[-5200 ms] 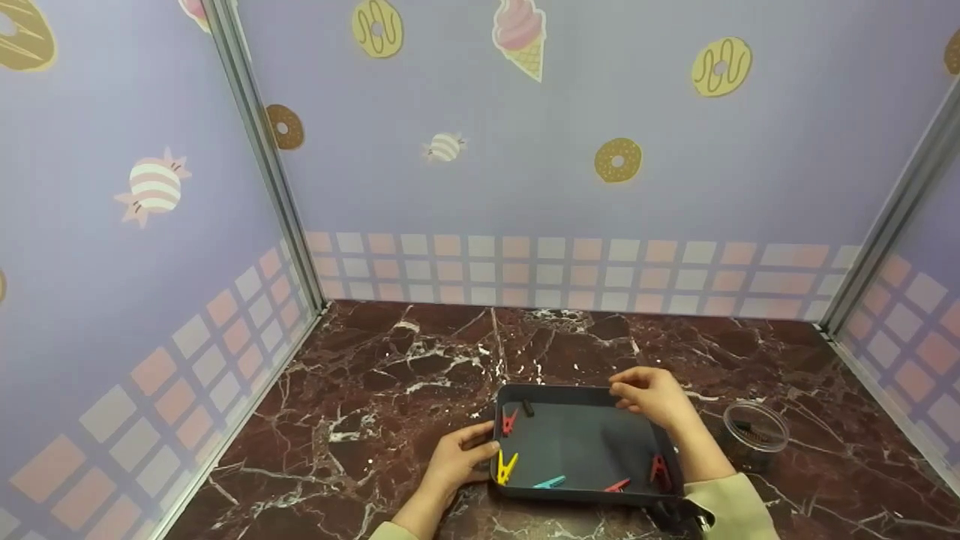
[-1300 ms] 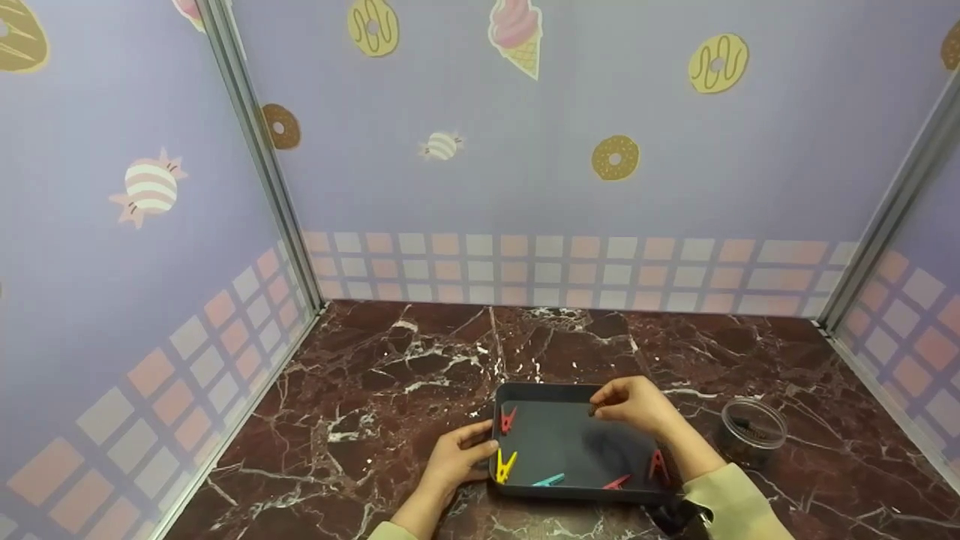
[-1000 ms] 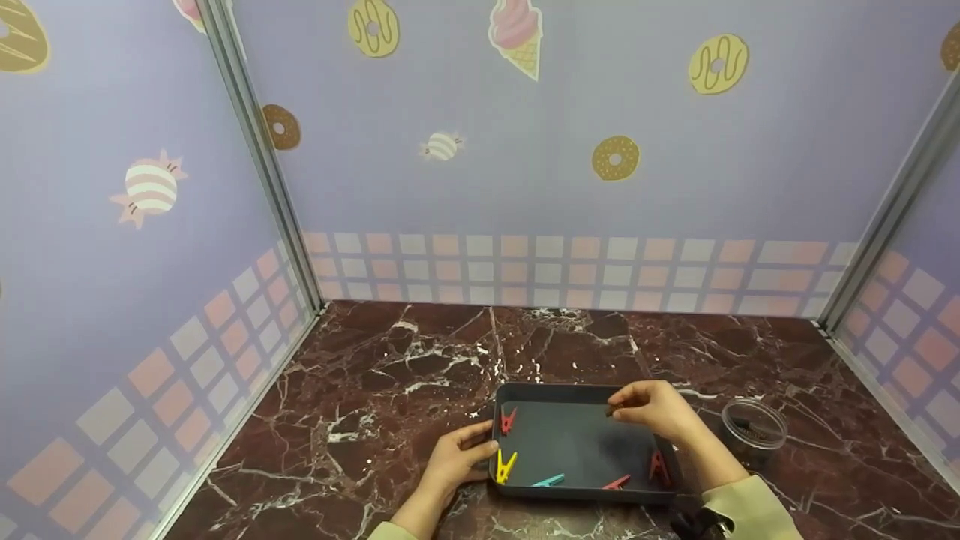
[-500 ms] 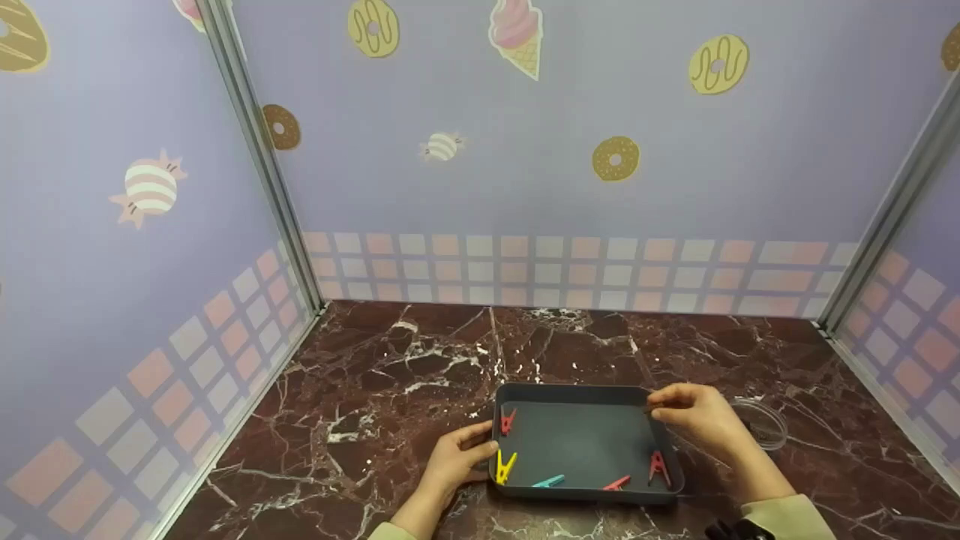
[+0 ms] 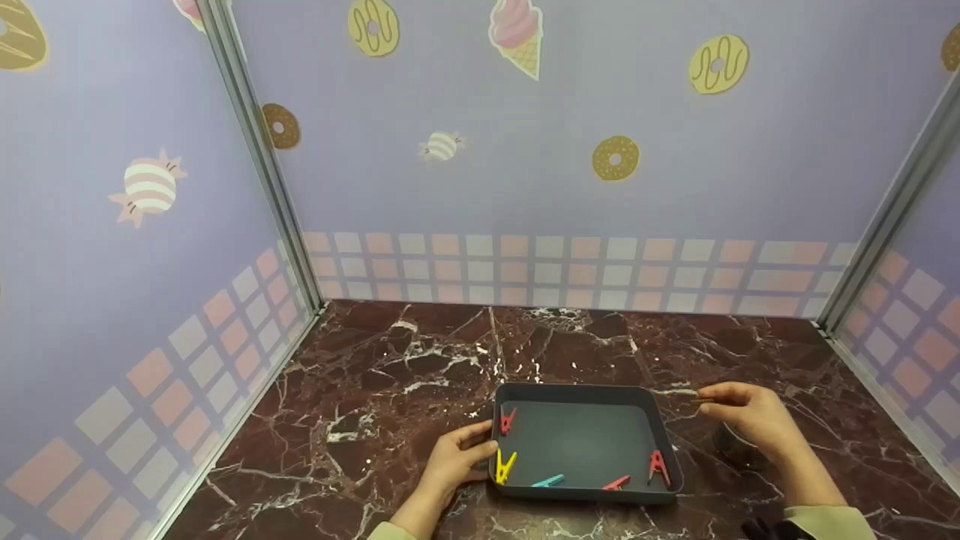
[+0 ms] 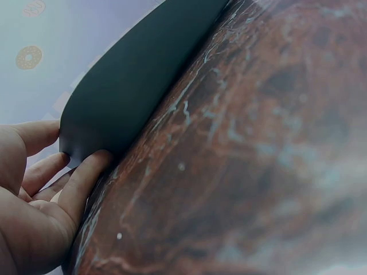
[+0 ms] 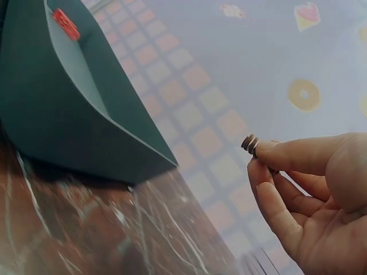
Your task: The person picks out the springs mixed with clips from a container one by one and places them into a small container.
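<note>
In the head view, a dark grey tray (image 5: 585, 499) lies on the marbled table. My left hand (image 5: 454, 461) is at its left side, thumb and fingers touching the outer wall without reaching over the rim. In the right wrist view, my right hand (image 7: 304, 200) pinches a small bronze-brown ribbed piece (image 7: 249, 144), like a short coil spring, between thumb and fingers. This hand is held up right of the tray, in front of a clear round tub (image 5: 739, 448) that it partly hides. Clothespins lie inside the tray: yellow (image 5: 505, 468), blue (image 5: 549, 481) and several red ones (image 5: 658, 469).
Purple patterned panels (image 5: 480, 187) enclose the table at the back and sides, with metal posts (image 5: 270, 165) at the corners. The marbled tabletop (image 5: 397, 375) stretches behind and left of the tray. A dark object (image 5: 772, 529) shows at the right sleeve.
A small dark piece that lay in the tray's back left corner is gone from there. My right hand has moved right, from over the tray toward the tub. The left hand stays put.
</note>
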`<state>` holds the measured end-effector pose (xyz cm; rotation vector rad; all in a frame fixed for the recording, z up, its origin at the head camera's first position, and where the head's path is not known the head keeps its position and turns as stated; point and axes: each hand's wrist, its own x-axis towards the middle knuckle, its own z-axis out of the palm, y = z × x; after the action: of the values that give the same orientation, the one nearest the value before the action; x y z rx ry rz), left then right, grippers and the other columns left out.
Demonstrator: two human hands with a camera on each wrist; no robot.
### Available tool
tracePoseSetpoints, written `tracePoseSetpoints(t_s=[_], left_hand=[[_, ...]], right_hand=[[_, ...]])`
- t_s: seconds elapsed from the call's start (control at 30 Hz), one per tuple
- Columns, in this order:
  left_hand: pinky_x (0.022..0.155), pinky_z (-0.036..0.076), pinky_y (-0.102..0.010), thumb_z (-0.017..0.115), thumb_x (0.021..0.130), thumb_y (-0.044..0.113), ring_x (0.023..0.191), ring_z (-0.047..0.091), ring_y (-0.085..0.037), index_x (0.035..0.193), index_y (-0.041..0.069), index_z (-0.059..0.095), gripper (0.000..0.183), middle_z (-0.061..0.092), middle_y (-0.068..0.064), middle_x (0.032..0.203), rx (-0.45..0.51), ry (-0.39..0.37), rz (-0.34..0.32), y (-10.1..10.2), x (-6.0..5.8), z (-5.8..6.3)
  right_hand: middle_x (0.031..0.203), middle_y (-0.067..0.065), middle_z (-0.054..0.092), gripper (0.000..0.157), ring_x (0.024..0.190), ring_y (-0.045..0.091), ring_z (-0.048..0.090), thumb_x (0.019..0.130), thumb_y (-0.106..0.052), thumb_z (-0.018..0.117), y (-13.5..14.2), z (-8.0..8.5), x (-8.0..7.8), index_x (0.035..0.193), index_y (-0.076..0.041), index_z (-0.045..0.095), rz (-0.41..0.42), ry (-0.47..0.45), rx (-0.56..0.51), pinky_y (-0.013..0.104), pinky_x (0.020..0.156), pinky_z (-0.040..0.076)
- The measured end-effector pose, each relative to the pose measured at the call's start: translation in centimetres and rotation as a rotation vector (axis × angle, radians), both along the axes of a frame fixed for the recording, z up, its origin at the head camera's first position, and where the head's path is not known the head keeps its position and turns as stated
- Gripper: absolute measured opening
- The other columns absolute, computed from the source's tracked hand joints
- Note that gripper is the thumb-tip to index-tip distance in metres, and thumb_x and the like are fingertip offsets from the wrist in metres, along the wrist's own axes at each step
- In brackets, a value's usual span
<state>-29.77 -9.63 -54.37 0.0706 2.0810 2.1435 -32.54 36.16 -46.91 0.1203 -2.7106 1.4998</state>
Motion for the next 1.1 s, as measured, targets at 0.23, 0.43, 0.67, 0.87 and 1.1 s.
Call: tracePoseSetpoints(t_s=[0.23, 0.43, 0.67, 0.87, 1.1], left_hand=[[0.078, 0.066, -0.044, 0.069, 0.096, 0.008, 0.113, 0.071, -0.03, 0.143, -0.009, 0.054, 0.052, 0.057, -0.034, 0.141, -0.017, 0.007, -0.003, 0.1, 0.0, 0.0], [0.078, 0.066, -0.044, 0.069, 0.096, 0.008, 0.113, 0.07, -0.03, 0.144, -0.009, 0.054, 0.052, 0.057, -0.034, 0.141, -0.029, 0.006, -0.008, 0.1, 0.0, 0.0], [0.078, 0.066, -0.045, 0.068, 0.096, 0.007, 0.111, 0.071, -0.027, 0.143, -0.009, 0.054, 0.052, 0.058, -0.034, 0.14, -0.016, 0.003, -0.004, 0.2, 0.0, 0.1], [0.078, 0.066, -0.046, 0.069, 0.096, 0.007, 0.11, 0.071, -0.026, 0.143, -0.009, 0.054, 0.052, 0.059, -0.033, 0.139, -0.02, 0.006, -0.002, 0.2, 0.0, 0.2], [0.078, 0.066, -0.046, 0.069, 0.096, 0.007, 0.11, 0.07, -0.024, 0.143, -0.009, 0.054, 0.052, 0.061, -0.032, 0.137, -0.009, 0.001, -0.009, 0.1, 0.1, 0.1]], right_hand=[[0.093, -0.02, 0.072, 0.045, 0.079, 0.001, 0.062, 0.093, -0.025, 0.078, 2.4, 0.3, 0.4, 0.126, 0.004, 0.069, -0.065, -0.029, 0.029, 0.022, 0.067, 0.055], [0.099, -0.01, 0.075, 0.049, 0.081, -0.003, 0.065, 0.092, -0.024, 0.078, 4.1, 0.0, 0.5, 0.128, 0.008, 0.066, -0.08, -0.04, 0.039, 0.021, 0.072, 0.061], [0.103, 0.017, 0.077, 0.034, 0.076, 0.0, 0.062, 0.092, -0.016, 0.077, 5.0, -0.2, 0.4, 0.116, 0.007, 0.072, -0.121, 0.012, 0.238, 0.019, 0.065, 0.053], [0.103, 0.022, 0.076, 0.032, 0.079, 0.005, 0.062, 0.091, -0.013, 0.076, 5.3, -0.3, 0.4, 0.113, 0.009, 0.072, -0.149, 0.015, 0.262, 0.018, 0.064, 0.052], [0.104, 0.022, 0.076, 0.033, 0.078, 0.001, 0.06, 0.09, -0.014, 0.076, 5.3, -0.4, 0.6, 0.114, 0.008, 0.071, -0.202, 0.053, 0.254, 0.017, 0.065, 0.05]])
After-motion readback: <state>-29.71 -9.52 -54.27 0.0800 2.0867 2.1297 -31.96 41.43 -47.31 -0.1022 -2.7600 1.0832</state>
